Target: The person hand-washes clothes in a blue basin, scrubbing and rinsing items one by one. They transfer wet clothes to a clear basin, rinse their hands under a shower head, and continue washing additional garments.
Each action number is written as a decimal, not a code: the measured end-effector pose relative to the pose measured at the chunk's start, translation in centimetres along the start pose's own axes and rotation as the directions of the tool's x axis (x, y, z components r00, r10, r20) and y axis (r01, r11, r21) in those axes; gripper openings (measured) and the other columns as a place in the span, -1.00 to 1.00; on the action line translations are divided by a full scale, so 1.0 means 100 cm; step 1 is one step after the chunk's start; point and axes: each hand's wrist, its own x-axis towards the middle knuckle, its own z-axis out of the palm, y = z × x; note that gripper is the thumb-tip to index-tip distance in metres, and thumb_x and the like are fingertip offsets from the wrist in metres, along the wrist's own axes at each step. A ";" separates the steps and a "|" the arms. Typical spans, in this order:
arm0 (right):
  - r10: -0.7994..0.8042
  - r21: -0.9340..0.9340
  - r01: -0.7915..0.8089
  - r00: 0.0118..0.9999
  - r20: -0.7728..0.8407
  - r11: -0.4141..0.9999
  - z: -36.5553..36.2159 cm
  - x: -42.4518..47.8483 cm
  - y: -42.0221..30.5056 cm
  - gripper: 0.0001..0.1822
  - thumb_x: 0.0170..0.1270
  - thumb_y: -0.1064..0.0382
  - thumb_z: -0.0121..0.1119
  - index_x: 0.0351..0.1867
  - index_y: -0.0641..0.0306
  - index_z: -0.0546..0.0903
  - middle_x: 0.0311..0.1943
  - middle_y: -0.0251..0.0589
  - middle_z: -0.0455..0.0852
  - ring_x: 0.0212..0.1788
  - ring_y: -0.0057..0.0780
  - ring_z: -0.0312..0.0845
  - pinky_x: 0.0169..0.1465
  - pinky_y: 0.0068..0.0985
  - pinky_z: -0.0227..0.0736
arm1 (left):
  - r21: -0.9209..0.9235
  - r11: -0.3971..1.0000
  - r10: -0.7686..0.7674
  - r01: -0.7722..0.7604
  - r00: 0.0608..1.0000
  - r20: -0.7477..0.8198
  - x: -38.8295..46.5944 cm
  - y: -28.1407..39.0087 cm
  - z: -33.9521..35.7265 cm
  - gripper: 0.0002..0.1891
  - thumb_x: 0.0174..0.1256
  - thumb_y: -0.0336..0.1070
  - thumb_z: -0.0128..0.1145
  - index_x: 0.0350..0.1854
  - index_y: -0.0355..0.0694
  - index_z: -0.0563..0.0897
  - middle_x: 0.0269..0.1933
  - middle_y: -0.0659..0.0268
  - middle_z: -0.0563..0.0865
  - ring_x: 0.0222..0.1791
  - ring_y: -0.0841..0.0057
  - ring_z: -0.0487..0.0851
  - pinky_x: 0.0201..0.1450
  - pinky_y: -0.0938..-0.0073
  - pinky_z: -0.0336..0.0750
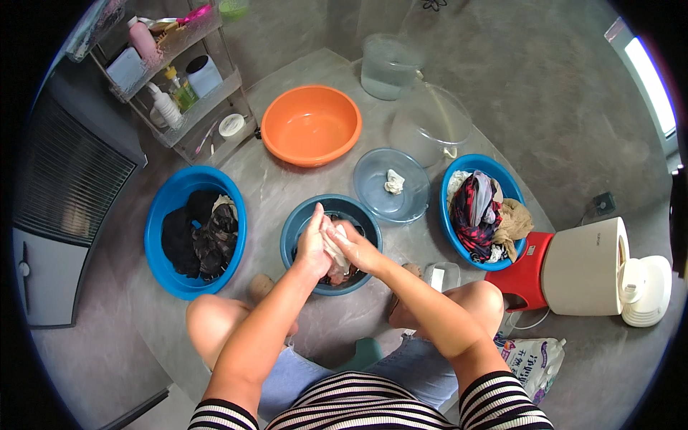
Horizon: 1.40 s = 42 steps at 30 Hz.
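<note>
Above a dark blue plastic basin (287, 236) between my feet, both hands press a wet white cloth (334, 251) between the palms. My left hand (314, 242) is on the cloth's left side, its fingers pointing away from me. From the right, my right hand (352, 246) closes over the cloth. Dark wet fabric and brownish fabric lie in the basin below, partly hidden by the hands. Just beyond it to the right, a crumpled white cloth (394, 182) lies in a translucent basin (371, 207).
Blue tubs hold dark clothes (215, 242) at left and mixed clothes (478, 209) at right. An orange basin (312, 126), a clear bucket of water (389, 72) and a bottle shelf (209, 94) stand beyond. A beige appliance on a red stand (521, 274) is at right.
</note>
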 end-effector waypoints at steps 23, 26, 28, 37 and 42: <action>-0.289 0.397 0.162 0.914 0.286 0.903 -0.020 -0.004 -0.039 -0.82 0.46 0.12 -0.04 -0.17 0.16 0.47 -0.39 -0.49 0.39 -0.33 -0.71 0.25 -0.16 -0.68 0.24 | 0.483 0.728 -0.650 0.486 0.714 0.261 -0.009 0.002 -0.014 -0.80 0.31 -0.41 0.00 -0.53 -0.10 0.40 -0.61 0.53 0.26 -0.63 0.68 0.28 -0.48 0.62 0.25; -0.283 0.359 0.211 0.945 0.163 0.909 -0.012 0.002 -0.035 -0.84 0.49 0.19 -0.12 -0.24 0.15 0.44 -0.45 -0.48 0.35 -0.37 -0.71 0.21 -0.23 -0.69 0.23 | 0.700 0.652 -0.475 0.291 0.877 0.077 -0.014 -0.003 -0.007 -0.83 0.12 -0.40 0.00 -0.62 -0.14 0.39 -0.66 0.38 0.42 -0.63 0.57 0.45 -0.53 0.60 0.25; -0.292 0.274 0.279 0.957 0.007 0.921 -0.002 0.006 -0.032 -0.84 0.50 0.21 -0.16 -0.24 0.15 0.44 -0.52 -0.47 0.34 -0.43 -0.70 0.22 -0.31 -0.68 0.24 | 0.822 0.548 -0.229 0.154 0.973 -0.030 -0.018 -0.015 -0.003 -0.82 0.08 -0.28 0.06 -0.61 -0.24 0.47 -0.64 0.23 0.57 -0.58 0.41 0.60 -0.52 0.46 0.35; -0.156 0.457 0.161 0.987 -0.048 0.875 0.004 0.031 -0.012 -0.81 0.42 0.16 0.02 -0.15 0.23 0.50 -0.44 -0.38 0.56 -0.36 -0.61 0.48 -0.23 -0.59 0.44 | 0.987 0.134 0.107 -0.083 0.992 0.069 0.005 -0.008 -0.024 -0.69 0.12 -0.21 0.15 -0.18 -0.34 0.61 -0.25 0.06 0.73 -0.20 0.30 0.69 -0.10 0.32 0.51; 0.107 0.204 -0.092 0.992 -0.063 0.975 -0.007 0.022 0.005 -0.73 0.30 0.26 0.21 0.00 0.17 0.51 -0.16 -0.30 0.64 -0.18 -0.51 0.59 -0.20 -0.53 0.58 | 0.930 0.360 0.135 -0.071 0.991 0.023 0.019 -0.007 -0.052 -0.29 0.15 -0.39 0.24 0.36 -0.13 0.20 0.07 0.15 0.57 -0.01 0.43 0.59 -0.01 0.42 0.50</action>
